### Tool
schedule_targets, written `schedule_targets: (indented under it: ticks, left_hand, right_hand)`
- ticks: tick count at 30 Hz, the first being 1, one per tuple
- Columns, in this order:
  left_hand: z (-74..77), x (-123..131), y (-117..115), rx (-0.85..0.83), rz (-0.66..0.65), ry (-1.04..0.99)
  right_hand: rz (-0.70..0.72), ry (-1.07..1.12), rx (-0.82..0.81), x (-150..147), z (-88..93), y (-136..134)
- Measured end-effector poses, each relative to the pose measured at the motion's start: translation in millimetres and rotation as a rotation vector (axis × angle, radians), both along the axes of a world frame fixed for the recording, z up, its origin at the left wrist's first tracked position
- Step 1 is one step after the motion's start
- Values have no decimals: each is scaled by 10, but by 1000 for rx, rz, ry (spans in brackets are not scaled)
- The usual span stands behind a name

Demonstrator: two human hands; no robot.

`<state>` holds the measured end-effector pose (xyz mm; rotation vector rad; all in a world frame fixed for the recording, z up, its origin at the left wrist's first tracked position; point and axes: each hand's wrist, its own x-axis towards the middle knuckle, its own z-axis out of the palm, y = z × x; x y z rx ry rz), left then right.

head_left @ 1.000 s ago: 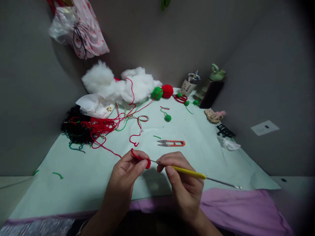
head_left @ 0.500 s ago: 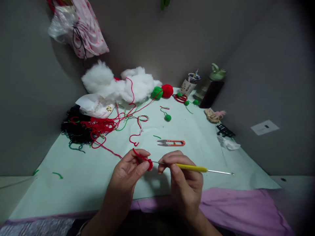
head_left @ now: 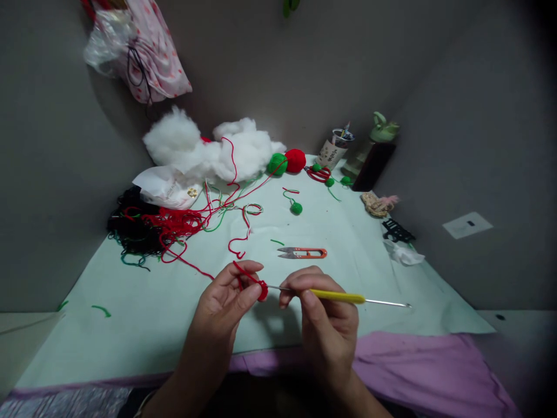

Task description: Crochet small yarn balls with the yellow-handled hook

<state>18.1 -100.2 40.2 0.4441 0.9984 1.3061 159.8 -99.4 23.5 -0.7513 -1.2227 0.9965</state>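
Observation:
Between thumb and fingers, my left hand [head_left: 228, 299] pinches a small red crochet piece [head_left: 263, 290]. Red yarn [head_left: 246, 271] runs over its forefinger and trails back left to a red tangle [head_left: 180, 222]. My right hand [head_left: 326, 313] grips a crochet hook [head_left: 337, 296] by its yellow handle. The hook's left metal end reaches the red piece; whether the tip is inside a loop cannot be made out. Its other metal end points right, free. Orange thread snips [head_left: 302, 253] lie on the table just beyond my hands.
White stuffing [head_left: 213, 151] is heaped at the back left, near black yarn [head_left: 134, 226]. Green [head_left: 277, 164] and red yarn balls [head_left: 296, 161] sit at the back, beside red-handled scissors [head_left: 319, 173]. A pen cup [head_left: 333, 152] and a bottle [head_left: 374, 154] stand at the back right.
Both hands keep nearly the same pose. The red crochet piece looks slightly tilted compared with before, and the whole view has shifted very slightly.

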Motion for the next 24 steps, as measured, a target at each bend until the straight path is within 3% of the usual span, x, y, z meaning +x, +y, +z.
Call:
schedule_targets:
  ticks: [17, 24]
  left_hand:
    - [-26, 12, -4, -2, 1, 23]
    - [-26, 10, -13, 70, -10, 160]
  right_hand:
    - [-30, 2, -13, 18, -5, -1]
    - [-41, -19, -23, 5, 2, -9]
